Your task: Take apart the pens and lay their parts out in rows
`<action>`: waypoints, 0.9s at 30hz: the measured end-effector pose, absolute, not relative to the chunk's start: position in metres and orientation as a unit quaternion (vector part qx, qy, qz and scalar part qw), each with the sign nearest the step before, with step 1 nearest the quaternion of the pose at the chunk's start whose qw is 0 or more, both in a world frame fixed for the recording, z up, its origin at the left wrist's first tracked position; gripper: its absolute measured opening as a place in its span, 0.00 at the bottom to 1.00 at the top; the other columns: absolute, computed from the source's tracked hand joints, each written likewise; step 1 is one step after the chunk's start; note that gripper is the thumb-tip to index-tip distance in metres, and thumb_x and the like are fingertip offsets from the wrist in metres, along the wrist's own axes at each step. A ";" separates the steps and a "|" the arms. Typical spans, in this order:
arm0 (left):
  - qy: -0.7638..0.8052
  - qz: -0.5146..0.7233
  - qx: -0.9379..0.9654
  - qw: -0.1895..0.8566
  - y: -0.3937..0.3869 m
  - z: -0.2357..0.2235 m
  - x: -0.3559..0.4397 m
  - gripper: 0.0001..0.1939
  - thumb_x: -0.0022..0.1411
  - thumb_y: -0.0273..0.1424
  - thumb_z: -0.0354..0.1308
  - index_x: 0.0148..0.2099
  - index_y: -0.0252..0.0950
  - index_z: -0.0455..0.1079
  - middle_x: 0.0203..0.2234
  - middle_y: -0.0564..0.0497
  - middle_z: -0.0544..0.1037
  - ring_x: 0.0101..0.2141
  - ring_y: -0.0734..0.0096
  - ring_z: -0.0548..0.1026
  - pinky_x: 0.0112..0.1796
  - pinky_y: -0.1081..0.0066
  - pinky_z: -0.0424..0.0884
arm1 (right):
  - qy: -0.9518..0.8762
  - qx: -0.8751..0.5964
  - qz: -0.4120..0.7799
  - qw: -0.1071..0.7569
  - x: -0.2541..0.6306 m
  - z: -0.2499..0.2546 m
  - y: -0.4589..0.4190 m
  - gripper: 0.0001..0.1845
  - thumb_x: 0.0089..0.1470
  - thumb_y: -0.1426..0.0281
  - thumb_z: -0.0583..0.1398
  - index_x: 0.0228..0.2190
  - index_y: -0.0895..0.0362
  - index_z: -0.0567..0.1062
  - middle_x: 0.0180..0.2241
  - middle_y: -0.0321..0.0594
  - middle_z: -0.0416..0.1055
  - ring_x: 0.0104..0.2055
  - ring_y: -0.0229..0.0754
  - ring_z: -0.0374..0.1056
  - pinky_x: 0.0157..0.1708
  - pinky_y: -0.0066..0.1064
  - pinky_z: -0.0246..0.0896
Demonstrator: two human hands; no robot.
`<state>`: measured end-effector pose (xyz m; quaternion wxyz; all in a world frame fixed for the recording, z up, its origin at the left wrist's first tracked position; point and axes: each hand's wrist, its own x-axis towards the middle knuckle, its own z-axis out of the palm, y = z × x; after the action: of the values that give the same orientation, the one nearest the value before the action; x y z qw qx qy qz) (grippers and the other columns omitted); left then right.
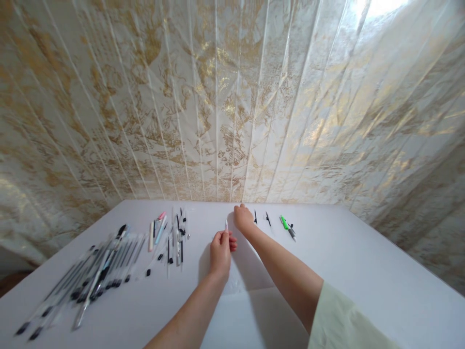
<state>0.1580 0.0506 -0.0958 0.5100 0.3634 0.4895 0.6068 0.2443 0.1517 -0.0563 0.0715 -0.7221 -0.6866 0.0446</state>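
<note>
We pinch a slim white piece (pixel 226 224) between the thumb and fingers of our left hand (pixel 221 249), its tip pointing to the far side. Our other fingers on that hand are curled. It is at the middle of the table (pixel 381 271), and the hands are apart, though near each other. Our right hand (pixel 242 218) is farther off, close to the table's far edge, with its fingers bent down; we cannot tell whether they grip anything.

Just right of our right hand we see 2 thin black rods (pixel 268 219). Farther right are a green piece (pixel 284 222) and a gray piece (pixel 292 234) with a pale tip, close together.

Left of our hands lies a loose group of clear tubes (pixel 178 237), dark rods and small black caps (pixel 148 273). Beyond it, farther left, we have a pink pen (pixel 162 215), a cream pen (pixel 151 236) and a blue pen (pixel 160 231). At the left, reaching to the near side, clear pens (pixel 123 257) with black ends lie in a slanted spread, blurred in places.

Our right arm wears a pale green sleeve (pixel 341 317). Behind the far edge hangs a white and gold curtain (pixel 218 111).
</note>
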 end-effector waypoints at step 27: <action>0.479 0.597 0.369 0.527 0.046 -0.091 0.161 0.17 0.57 0.46 0.52 0.32 0.35 0.66 0.20 0.53 0.72 0.20 0.76 0.69 0.24 0.75 0.66 | -0.718 -0.657 0.128 0.190 0.266 -0.045 0.128 0.16 0.58 0.72 0.53 0.47 0.57 0.72 0.49 0.50 0.66 0.45 0.45 0.67 0.41 0.32 0.58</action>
<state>0.1610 0.0460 -0.0907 0.5268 0.3695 0.4788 0.5973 0.2657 0.1284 -0.0452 0.1902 -0.6567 -0.7184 0.1282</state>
